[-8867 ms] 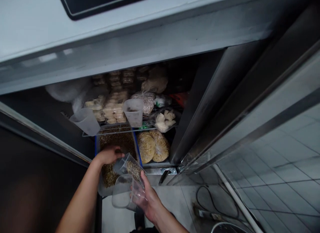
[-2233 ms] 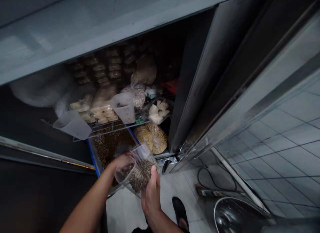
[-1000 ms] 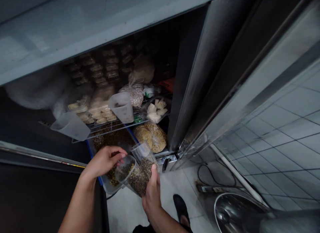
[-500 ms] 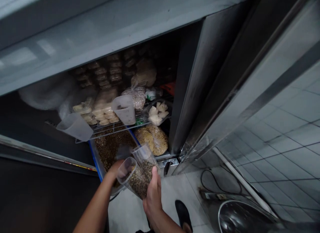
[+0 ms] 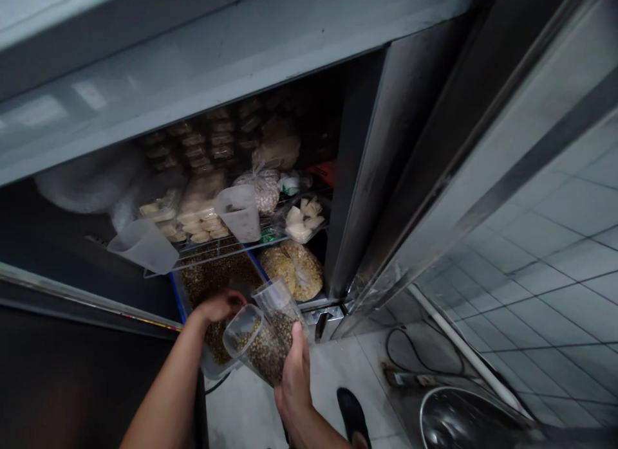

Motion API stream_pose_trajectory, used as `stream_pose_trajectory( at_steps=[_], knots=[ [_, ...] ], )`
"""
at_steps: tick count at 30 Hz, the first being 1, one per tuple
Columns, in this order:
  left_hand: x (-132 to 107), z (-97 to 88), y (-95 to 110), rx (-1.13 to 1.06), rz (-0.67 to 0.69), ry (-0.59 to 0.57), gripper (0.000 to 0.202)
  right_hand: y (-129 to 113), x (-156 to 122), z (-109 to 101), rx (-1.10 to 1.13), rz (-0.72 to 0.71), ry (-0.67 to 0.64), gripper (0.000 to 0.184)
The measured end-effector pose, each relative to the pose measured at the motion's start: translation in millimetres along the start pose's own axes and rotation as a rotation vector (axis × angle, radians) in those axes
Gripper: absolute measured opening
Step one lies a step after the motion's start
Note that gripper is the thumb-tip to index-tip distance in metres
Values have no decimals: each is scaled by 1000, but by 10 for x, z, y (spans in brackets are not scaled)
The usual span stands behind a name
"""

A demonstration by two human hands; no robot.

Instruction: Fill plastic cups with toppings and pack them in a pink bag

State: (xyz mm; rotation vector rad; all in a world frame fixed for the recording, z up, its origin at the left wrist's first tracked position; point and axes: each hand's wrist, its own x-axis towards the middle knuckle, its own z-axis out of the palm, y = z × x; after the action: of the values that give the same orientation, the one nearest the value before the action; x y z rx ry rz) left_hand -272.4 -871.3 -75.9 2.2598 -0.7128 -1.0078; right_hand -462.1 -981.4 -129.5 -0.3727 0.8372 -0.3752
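My right hand (image 5: 293, 375) is wrapped round two clear plastic containers, side by side and tilted. Small greenish-brown grains partly fill the nearer container (image 5: 261, 346) and the farther container (image 5: 284, 314). My left hand (image 5: 219, 306) is over the bin (image 5: 215, 370), with its fingers curled; what they hold, if anything, is hidden. Loose brown grains (image 5: 212, 272) fill much of this blue-rimmed bin, which stands low in the cabinet, just left of the two containers.
On the wire shelf (image 5: 207, 253) above the bin are two translucent cups (image 5: 143, 246), bagged food and stacked packs. A bag of yellowish grains (image 5: 292, 269) lies right of the bin. The cabinet's door frame (image 5: 367, 153) rises at the right; a metal basin (image 5: 473, 413) stands on the floor.
My left hand has moved left and slightly up, out from behind the nearer container, so its curled fingers now show. My right hand and the two containers have barely moved.
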Motion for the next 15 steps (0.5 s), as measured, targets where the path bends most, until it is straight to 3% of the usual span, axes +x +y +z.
stream_pose_trajectory(
  at_steps=[4, 6, 10, 12, 13, 15],
  knots=[
    [-434, -398, 279, 4, -19, 133, 33, -5, -5, 9, -9, -19, -1, 65],
    [-676, -435, 543, 34, 2, 166, 33, -11, -16, 21, -9, -26, -4, 66],
    [-969, -335, 916, 62, 67, 61, 36, -28, -42, 31, 0, 3, 14, 68],
    [-992, -299, 875, 5, 9, 118, 40, -39, -50, 23, 2, 14, 13, 68],
    [-981, -281, 792, 12, -48, 213, 41, -44, -51, 17, 1, 11, 10, 67],
    [-929, -207, 533, 147, -207, 521, 44, -50, -45, 3, -1, -4, 2, 66]
  ],
)
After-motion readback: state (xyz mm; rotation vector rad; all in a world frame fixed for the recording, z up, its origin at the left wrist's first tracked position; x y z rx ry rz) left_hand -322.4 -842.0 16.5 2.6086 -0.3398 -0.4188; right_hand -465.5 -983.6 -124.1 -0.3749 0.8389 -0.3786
